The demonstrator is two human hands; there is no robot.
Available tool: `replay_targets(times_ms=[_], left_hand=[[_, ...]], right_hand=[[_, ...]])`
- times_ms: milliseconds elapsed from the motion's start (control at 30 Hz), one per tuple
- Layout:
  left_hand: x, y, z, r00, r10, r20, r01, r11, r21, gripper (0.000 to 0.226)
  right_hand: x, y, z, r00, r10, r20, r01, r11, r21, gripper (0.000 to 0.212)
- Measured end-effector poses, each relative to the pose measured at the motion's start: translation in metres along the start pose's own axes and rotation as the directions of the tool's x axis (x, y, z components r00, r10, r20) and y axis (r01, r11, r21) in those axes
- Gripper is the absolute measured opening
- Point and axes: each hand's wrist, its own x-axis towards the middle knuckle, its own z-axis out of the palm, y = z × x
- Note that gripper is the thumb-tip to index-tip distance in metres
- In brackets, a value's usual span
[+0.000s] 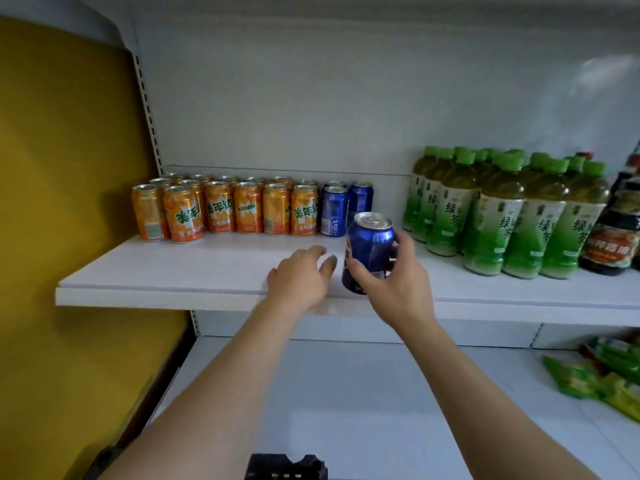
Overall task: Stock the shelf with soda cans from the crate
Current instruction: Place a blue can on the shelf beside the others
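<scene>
The right hand [388, 282] grasps a blue soda can [369, 251] around its lower body, thumb on the near side and fingers wrapped round the far side, the can tipped slightly with its silver top leaning away from the wrist. It sits over the front edge of the shelf [166, 271], though whether its base touches the board or hangs just above cannot be told, since the palm hides the bottom. The left hand [299, 275] lies just beside the can, released, fingers loosely spread over the shelf and holding nothing. Beyond the right hand's fingertips stand the blue cans [334, 211] already shelved, with the orange cans [221, 209] running away past the left hand; the green tea bottles [498, 216] crowd the outer side of the right hand. A full can is probably weighty for its size, stiff in the wall but easily dented, and smooth enough to slip, so a grip round the middle of the body, as here, suits it better than pinching the rim. A dark crate [287, 467] shows low between the forearms.
</scene>
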Motion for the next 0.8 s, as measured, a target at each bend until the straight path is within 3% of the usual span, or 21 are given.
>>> replay_targets(times_ms=[33, 67, 233, 533, 800], left_hand=[[0.001, -0.004, 0.010, 0.981, -0.042, 0.192, 0.009, 0.986, 0.167, 0.058], [0.004, -0.007, 0.020, 0.956, -0.061, 0.286, -0.049, 0.931, 0.361, 0.066], [0.036, -0.002, 0.008, 0.871, -0.111, 0.478, -0.148, 0.869, 0.471, 0.089], [0.068, 0.004, -0.006, 0.822, -0.131, 0.555, -0.147, 0.892, 0.428, 0.104], [0.083, 0.004, -0.008, 0.802, -0.089, 0.590, -0.207, 0.886, 0.415, 0.100]], right_hand=[[0.014, 0.001, -0.001, 1.000, 0.009, -0.004, -0.009, 1.000, -0.022, 0.070], [0.028, 0.003, -0.001, 1.000, 0.016, -0.006, -0.017, 0.999, -0.044, 0.072], [0.095, 0.025, 0.017, 0.995, 0.100, -0.030, -0.102, 0.992, -0.076, 0.074], [0.185, 0.057, 0.061, 0.973, 0.225, 0.050, -0.222, 0.973, -0.066, 0.064], [0.209, 0.070, 0.086, 0.978, 0.191, 0.080, -0.179, 0.974, -0.137, 0.066]])
